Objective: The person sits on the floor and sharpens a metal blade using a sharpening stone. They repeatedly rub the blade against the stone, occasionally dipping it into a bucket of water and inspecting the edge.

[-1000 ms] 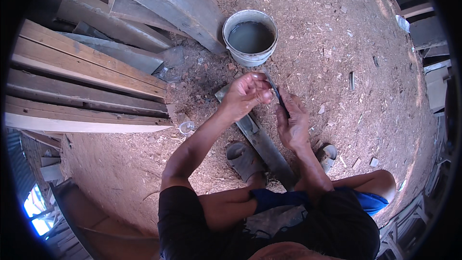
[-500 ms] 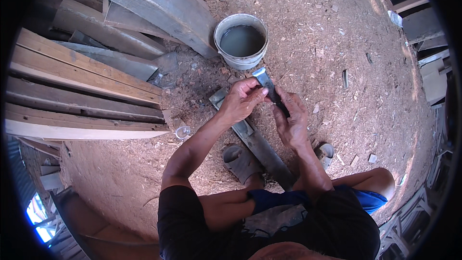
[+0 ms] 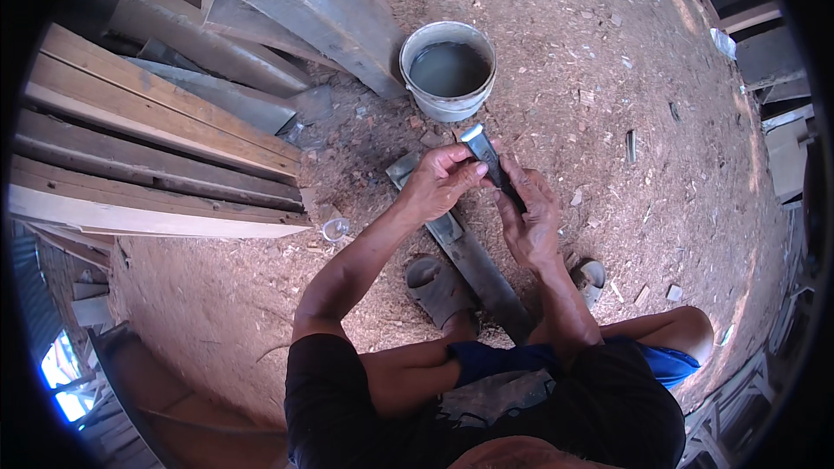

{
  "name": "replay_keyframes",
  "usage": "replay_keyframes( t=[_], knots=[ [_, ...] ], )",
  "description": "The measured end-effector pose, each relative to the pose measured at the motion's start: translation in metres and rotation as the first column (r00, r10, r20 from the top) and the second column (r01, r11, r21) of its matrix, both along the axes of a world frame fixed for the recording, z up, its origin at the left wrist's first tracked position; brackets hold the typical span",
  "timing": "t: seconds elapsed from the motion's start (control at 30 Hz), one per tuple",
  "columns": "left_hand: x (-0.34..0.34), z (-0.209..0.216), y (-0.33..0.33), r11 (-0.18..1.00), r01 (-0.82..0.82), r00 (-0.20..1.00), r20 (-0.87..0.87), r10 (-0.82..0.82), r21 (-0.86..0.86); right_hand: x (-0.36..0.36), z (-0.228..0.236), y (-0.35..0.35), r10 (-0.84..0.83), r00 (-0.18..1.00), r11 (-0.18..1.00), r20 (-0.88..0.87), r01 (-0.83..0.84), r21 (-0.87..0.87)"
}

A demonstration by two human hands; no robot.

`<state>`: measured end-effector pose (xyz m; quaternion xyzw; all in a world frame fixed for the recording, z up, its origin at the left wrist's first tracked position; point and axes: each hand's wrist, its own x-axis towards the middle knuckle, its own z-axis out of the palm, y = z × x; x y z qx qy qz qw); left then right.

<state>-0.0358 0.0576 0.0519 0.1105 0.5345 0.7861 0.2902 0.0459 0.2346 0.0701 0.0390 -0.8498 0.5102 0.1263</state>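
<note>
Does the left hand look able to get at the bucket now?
Probably yes: the bucket stands just beyond the left hand and nothing appears to block the way, though that hand would likely need to release the metal blade.

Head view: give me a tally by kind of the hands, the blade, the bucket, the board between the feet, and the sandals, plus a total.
Hands: 2 (left hand, right hand)
Blade: 1, held in both hands
Bucket: 1
Board: 1
Sandals: 2
Total: 7
</note>
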Motion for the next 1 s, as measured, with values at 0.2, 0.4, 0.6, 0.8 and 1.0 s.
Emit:
replay_keyframes(
  t=[0.2,0.4,0.6,0.8,1.0],
  knots=[
    [0.001,-0.007,-0.008,0.997,0.015,0.998,0.064,-0.019,0.071,0.002,0.004,-0.001,0.044,0.997,0.998,0.058,-0.046,0.042],
    [-0.006,-0.036,-0.016,0.952,-0.113,0.970,0.240,0.043,0.285,0.006,-0.014,0.005,0.266,0.907,0.933,0.325,-0.157,-0.324],
    [-0.001,-0.064,-0.071,0.973,-0.066,0.968,0.223,0.116,-0.219,-0.003,-0.001,-0.014,0.428,0.804,0.896,0.413,-0.436,-0.080],
    [0.015,-0.048,-0.121,0.292,-0.570,0.638,-0.638,-0.431,-0.768,-0.026,-0.073,-0.034,0.423,0.758,0.819,0.497,-0.554,0.147],
    [0.162,-0.176,-0.064,0.446,-0.374,0.632,-0.576,-0.519,-0.813,0.047,-0.096,-0.049,0.349,0.528,0.776,0.774,-0.626,0.076]
  ],
)
